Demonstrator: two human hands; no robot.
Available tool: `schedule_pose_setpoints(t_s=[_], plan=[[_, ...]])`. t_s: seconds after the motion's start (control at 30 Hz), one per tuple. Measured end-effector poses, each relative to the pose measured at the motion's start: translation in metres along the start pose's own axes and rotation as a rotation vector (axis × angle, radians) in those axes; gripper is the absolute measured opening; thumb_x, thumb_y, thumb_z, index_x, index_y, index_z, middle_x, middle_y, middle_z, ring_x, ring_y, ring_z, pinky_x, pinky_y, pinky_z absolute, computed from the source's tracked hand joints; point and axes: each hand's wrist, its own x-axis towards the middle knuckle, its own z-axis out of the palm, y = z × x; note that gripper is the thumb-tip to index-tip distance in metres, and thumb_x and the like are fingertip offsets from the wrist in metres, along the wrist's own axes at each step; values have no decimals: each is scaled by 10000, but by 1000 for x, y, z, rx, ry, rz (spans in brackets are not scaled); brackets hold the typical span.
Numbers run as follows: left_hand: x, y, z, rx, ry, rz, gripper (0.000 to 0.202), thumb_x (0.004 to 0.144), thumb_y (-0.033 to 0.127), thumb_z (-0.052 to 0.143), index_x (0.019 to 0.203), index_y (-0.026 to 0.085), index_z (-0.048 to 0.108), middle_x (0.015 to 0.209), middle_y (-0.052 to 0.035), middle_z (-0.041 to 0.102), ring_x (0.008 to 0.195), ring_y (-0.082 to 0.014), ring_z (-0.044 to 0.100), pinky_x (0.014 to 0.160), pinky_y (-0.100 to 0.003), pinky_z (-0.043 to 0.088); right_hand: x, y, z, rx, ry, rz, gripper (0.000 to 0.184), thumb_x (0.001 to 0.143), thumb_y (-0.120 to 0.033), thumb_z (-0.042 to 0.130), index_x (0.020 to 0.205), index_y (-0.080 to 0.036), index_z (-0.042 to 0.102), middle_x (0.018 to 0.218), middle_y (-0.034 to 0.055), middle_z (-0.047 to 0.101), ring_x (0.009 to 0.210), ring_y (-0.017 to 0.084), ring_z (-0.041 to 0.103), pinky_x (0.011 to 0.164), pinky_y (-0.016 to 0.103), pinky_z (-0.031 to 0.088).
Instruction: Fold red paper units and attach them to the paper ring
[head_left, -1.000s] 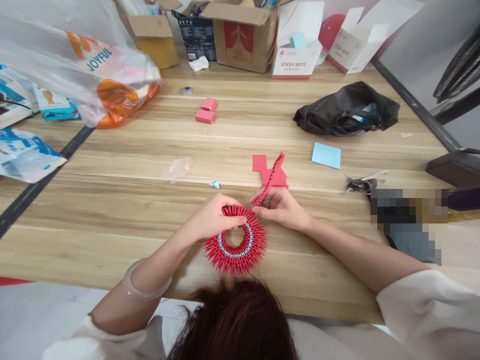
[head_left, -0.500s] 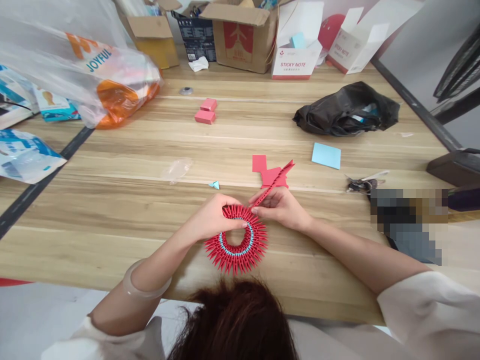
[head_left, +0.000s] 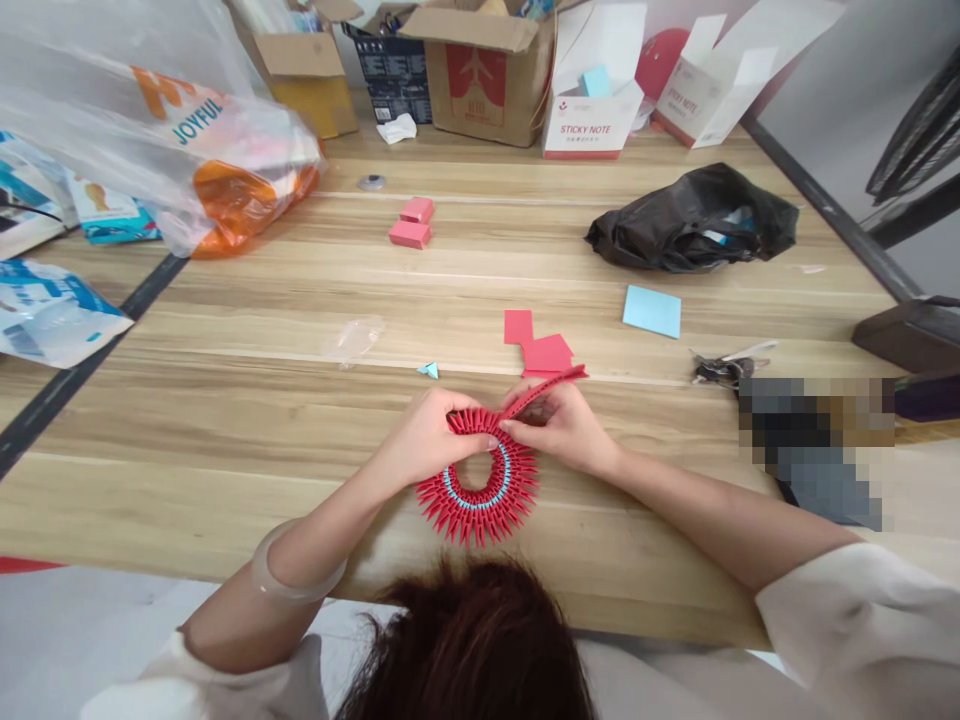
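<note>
A ring of folded red paper pieces with a light blue inner band (head_left: pixel 480 495) lies on the wooden table (head_left: pixel 225 420) in front of me. My left hand (head_left: pixel 424 435) grips the ring's upper left edge with closed fingers. My right hand (head_left: pixel 562 425) pinches a thin strip of joined red paper pieces (head_left: pixel 546 385), which runs from the ring's top up to the right and lies low, almost flat. Just beyond my right hand lie two red paper squares (head_left: pixel 536 342).
A small light blue folded triangle (head_left: pixel 429 370), a light blue sheet (head_left: pixel 652 311), two pink note pads (head_left: pixel 412 222), a crumpled clear wrapper (head_left: pixel 354 338), a black plastic bag (head_left: pixel 694 220), keys (head_left: pixel 721 366), a printed plastic bag (head_left: pixel 172 140) and several cardboard boxes (head_left: pixel 487 65) surround me.
The red strip in my right hand has swung down from nearly upright to almost flat, pointing right. Both hands and the ring shifted slightly to the right.
</note>
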Motion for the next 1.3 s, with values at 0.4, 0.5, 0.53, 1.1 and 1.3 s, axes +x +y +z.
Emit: schedule_pose_setpoints(t_s=[0.4, 0.5, 0.53, 1.1, 1.3], plan=[[1, -3, 0, -10, 2, 32, 246, 707, 337, 662, 823, 122, 697, 698, -31, 669, 623, -130, 568, 573, -227, 426, -2, 3, -1, -73, 27, -78, 155, 771, -283, 644, 867, -168, 605, 785, 45, 654, 694, 143, 620, 644, 301, 535], [2, -4, -1, -26, -20, 24, 298, 763, 398, 615, 843, 120, 688, 699, -31, 657, 595, -113, 539, 546, -216, 402, 0, 8, -1, 34, 19, -27, 205, 755, -308, 667, 874, -160, 591, 763, 40, 641, 661, 131, 614, 608, 285, 533], [2, -4, -1, -30, -33, 24, 312, 782, 412, 595, 840, 119, 684, 695, -30, 650, 588, -108, 530, 539, -212, 393, 0, 9, -1, 42, 14, -33, 198, 759, -310, 664, 865, -158, 593, 777, 46, 642, 676, 134, 618, 620, 289, 537], [1, 2, -1, -6, -76, 29, 243, 794, 357, 583, 748, 124, 632, 613, -15, 621, 555, -106, 546, 513, -202, 396, 1, 7, 3, 270, 201, 9, 248, 736, -312, 696, 896, -175, 565, 791, 32, 667, 566, 118, 643, 525, 252, 551], [3, -1, 1, -180, -70, -8, 292, 820, 349, 560, 1004, 128, 612, 765, -34, 653, 606, -111, 595, 592, -233, 486, 8, 6, -5, 347, 219, 21, 283, 706, -307, 726, 899, -165, 574, 749, 20, 678, 624, 123, 649, 610, 273, 560]])
